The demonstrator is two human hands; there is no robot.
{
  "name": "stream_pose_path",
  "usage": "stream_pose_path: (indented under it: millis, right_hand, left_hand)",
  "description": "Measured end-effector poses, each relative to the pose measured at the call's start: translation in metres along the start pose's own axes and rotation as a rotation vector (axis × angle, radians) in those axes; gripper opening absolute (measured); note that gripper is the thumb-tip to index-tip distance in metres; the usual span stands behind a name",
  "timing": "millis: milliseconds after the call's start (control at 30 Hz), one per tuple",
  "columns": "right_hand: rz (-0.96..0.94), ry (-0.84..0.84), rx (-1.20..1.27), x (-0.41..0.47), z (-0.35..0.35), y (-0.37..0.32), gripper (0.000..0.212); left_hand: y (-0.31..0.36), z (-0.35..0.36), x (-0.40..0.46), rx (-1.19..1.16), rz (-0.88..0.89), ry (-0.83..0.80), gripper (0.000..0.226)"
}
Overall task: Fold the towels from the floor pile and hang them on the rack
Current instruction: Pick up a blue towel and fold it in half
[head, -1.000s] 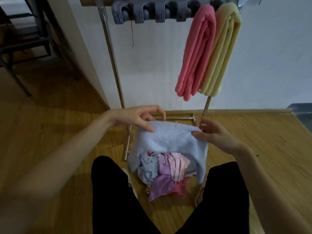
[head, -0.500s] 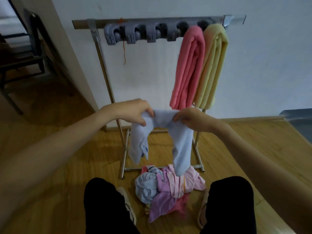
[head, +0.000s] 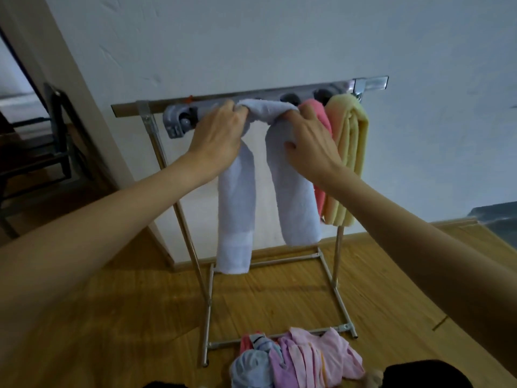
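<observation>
Towel (head: 237, 219) in pale blue-white lies draped over the top bar of the rack (head: 330, 278), its two folded ends hanging down toward the floor, the left end reaching lower than the right. The left hand (head: 216, 135) grips the cloth at the left of the drape, fingers curled round the bunched fabric just below the bar. The right hand (head: 307, 141) rests on the right half of the drape, fingers bent over the top and thumb tucked against the hanging part, so it pinches the cloth rather than lying flat. Just beside that hand, toward the right end of the bar, hangs a pink towel (head: 321, 197) (mostly hidden behind the wrist), and touching it on the far side a yellow towel (head: 349, 152), folded in several layers. A grey clip strip (head: 179, 121) runs along the bar; its left end shows beside the left hand, and further right it seems to continue under the cloth, though the view there is poor. At the foot of the rack, against its front bottom rail, the floor pile (head: 296, 362) of pink, lilac and light blue cloths sits on the wooden floor (head: 126, 317). The rack stands close to a white wall (head: 279, 37).
</observation>
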State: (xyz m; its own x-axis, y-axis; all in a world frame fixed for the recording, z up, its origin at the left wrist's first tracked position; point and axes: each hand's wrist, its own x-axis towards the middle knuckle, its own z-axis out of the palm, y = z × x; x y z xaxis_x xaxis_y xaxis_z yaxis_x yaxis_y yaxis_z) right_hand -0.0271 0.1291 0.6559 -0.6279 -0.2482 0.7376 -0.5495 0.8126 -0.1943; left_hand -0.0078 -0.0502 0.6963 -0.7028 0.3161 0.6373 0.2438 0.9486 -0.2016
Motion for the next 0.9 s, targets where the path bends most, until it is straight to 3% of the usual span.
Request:
stream_pose_path:
  millis: [167, 333, 533, 900]
  right_hand:
    - [0.106, 0.176, -0.077, 0.021, 0.022, -0.001, 0.035]
    - [0.237, 0.181, -0.196, 0.033, 0.039, 0.006, 0.051]
    - [0.210, 0.356, -0.183, 0.033, 0.062, 0.017, 0.055]
    - [0.078, 0.396, -0.306, 0.020, 0.097, 0.044, 0.044]
  left_hand:
    - [0.005, 0.011, 0.032, 0.090, -0.045, 0.039, 0.031]
    - [0.011, 0.034, 0.052, 0.087, -0.055, 0.069, 0.030]
    - [0.021, 0.042, 0.062, 0.077, -0.030, 0.103, 0.044]
    - [0.026, 0.082, 0.045, 0.017, 0.039, 0.065, 0.047]
